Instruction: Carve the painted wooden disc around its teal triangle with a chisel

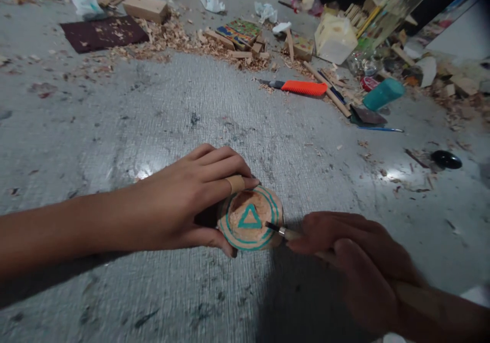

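Single head cam on me, facing forward and down at the tabletop (pixel 153 98). Close in: my left hand (pixel 191 190) sits about mid-frame, my right hand (pixel 356 251) lower right. View reaches out past them to the wood shavings (pixel 168 39) up top.

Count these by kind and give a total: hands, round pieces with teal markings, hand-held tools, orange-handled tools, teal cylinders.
Hands: 2, left hand and right hand
Round piece: 1
Hand-held tool: 1
Orange-handled tool: 1
Teal cylinder: 1
Total: 6
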Demonstrator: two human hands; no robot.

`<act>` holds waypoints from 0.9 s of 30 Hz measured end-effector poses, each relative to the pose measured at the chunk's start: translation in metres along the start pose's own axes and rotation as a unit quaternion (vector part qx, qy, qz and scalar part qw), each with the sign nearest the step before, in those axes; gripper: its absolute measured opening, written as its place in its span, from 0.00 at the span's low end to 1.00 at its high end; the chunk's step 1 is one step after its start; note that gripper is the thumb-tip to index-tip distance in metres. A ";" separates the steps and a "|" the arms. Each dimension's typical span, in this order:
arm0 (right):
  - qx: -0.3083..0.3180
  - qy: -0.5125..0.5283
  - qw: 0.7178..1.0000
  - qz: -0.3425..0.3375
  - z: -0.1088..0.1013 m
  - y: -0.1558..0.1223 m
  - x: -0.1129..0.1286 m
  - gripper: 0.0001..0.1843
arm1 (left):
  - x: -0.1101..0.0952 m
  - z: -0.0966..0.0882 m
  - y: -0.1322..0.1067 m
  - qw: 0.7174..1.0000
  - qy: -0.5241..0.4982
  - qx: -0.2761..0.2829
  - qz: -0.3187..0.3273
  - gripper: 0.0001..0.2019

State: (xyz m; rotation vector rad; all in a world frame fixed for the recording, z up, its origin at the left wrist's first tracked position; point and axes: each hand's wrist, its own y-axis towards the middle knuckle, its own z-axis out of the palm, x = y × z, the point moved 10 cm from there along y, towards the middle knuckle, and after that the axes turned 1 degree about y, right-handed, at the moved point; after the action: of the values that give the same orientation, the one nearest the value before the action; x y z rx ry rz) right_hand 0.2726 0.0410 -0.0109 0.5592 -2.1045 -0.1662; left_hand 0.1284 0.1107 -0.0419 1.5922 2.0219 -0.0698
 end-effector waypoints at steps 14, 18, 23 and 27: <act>0.109 0.090 0.983 0.118 -0.004 0.037 -0.016 0.24 | -0.002 -0.002 0.000 1.000 0.004 -0.005 0.016 0.37; 0.216 0.052 0.965 0.137 0.009 0.055 -0.012 0.25 | -0.002 -0.004 0.001 1.000 -0.003 -0.007 0.017 0.37; 0.277 0.137 0.905 0.293 0.033 0.071 -0.034 0.22 | -0.002 -0.003 0.003 0.999 -0.024 0.023 0.010 0.35; 0.274 0.178 0.889 0.320 0.044 0.066 -0.042 0.23 | -0.005 -0.003 0.004 0.998 -0.041 0.042 0.007 0.34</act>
State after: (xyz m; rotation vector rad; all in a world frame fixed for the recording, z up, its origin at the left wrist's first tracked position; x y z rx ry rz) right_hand 0.2352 0.1146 -0.0460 0.1588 -1.8449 0.8671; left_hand 0.1317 0.1086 -0.0361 1.6273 1.9688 -0.2146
